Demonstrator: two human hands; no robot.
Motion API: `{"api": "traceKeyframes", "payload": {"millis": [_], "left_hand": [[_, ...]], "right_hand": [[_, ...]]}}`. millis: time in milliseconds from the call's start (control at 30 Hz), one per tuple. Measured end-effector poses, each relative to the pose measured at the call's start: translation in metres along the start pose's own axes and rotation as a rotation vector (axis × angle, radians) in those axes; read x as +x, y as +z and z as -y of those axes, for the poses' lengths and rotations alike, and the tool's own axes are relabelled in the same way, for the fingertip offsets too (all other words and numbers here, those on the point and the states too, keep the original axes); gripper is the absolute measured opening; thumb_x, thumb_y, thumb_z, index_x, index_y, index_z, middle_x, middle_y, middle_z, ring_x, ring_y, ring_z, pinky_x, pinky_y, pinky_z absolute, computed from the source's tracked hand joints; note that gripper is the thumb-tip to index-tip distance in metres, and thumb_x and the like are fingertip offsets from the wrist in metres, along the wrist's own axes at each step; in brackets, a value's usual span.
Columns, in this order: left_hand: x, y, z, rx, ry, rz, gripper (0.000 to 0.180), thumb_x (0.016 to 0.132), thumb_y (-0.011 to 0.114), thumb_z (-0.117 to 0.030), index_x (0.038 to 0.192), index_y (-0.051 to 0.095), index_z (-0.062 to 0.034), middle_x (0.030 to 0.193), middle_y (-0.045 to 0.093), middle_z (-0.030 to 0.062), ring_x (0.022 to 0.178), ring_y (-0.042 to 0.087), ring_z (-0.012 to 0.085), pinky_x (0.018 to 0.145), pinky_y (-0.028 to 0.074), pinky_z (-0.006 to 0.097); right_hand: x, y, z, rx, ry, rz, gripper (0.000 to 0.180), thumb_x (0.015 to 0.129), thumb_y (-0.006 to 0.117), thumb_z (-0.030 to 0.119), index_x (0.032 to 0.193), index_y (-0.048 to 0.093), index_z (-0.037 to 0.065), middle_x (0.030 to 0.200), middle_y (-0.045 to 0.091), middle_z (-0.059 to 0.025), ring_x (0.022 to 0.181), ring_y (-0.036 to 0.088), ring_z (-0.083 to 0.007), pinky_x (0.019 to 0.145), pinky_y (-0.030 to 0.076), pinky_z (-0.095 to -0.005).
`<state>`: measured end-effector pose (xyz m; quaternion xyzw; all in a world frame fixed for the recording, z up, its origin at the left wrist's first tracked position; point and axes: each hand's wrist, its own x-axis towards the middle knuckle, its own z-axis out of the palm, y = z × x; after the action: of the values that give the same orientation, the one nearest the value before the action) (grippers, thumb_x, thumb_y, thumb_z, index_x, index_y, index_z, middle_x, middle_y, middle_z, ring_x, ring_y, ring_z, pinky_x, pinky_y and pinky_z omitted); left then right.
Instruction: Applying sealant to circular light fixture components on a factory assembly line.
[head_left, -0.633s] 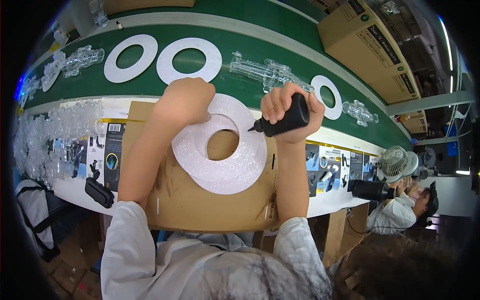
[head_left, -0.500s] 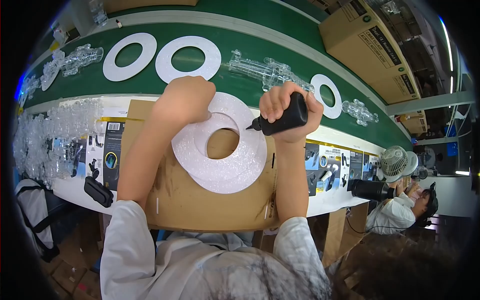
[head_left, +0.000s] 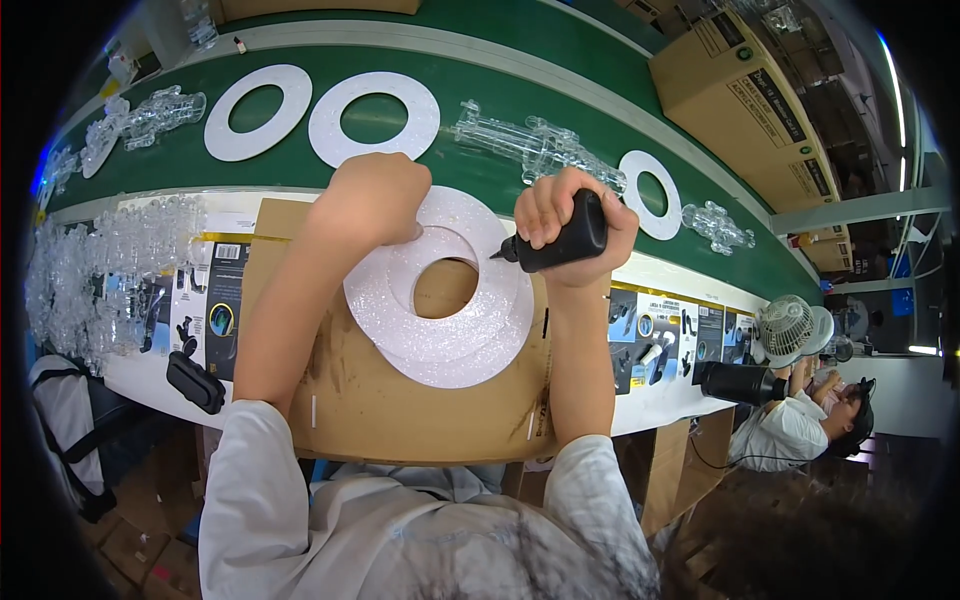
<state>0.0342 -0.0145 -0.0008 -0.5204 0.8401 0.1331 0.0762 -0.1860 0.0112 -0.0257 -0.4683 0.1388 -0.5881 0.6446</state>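
Two glittery white flat rings lie one over the other, slightly out of line, on a brown cardboard sheet (head_left: 350,400) in front of me. My left hand (head_left: 378,200) is closed at the upper left of the top ring (head_left: 380,290), its thumb against the ring; the other fingertips are hidden. Below, the edge of the lower ring (head_left: 455,374) shows. My right hand (head_left: 580,225) is wrapped round a black squeeze bottle (head_left: 568,238), tilted so its narrow nozzle points left at the rings' right side. Whether the tip touches cannot be made out.
Beyond lies a green belt (head_left: 270,180) carrying more white rings (head_left: 374,112) and clear plastic pieces (head_left: 535,142). Clear parts (head_left: 120,260) are heaped at left. On the right stand a black bottle (head_left: 740,382), a fan (head_left: 787,328) and another person (head_left: 795,430). Cartons (head_left: 745,100) sit behind.
My right hand and the squeeze bottle have shifted very slightly left. The left hand and the stacked rings stay almost where they were.
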Motion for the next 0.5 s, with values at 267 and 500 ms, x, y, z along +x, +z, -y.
{"api": "traceKeyframes", "payload": {"millis": [267, 500], "left_hand": [[0.001, -0.001, 0.009, -0.009, -0.051, -0.022, 0.036, 0.070, 0.080, -0.028, 0.092, 0.070, -0.0005, 0.090, 0.070, 0.0190, 0.087, 0.069, 0.0343, 0.079, 0.056, 0.041], [0.000, -0.005, 0.011, -0.023, -0.091, -0.015, 0.037, 0.069, 0.081, -0.030, 0.090, 0.071, -0.0005, 0.091, 0.070, 0.0199, 0.087, 0.069, 0.0345, 0.078, 0.056, 0.040]], "right_hand": [[0.001, 0.008, 0.005, 0.140, 0.004, -0.018, 0.046, 0.094, 0.034, 0.046, 0.071, 0.047, 0.008, 0.057, 0.049, -0.0046, 0.051, 0.047, -0.0170, 0.054, 0.039, -0.0304], [-0.001, 0.006, -0.001, 0.103, -0.025, -0.014, 0.046, 0.093, 0.035, 0.047, 0.070, 0.046, 0.008, 0.057, 0.048, -0.0046, 0.051, 0.047, -0.0168, 0.054, 0.039, -0.0304]]}}
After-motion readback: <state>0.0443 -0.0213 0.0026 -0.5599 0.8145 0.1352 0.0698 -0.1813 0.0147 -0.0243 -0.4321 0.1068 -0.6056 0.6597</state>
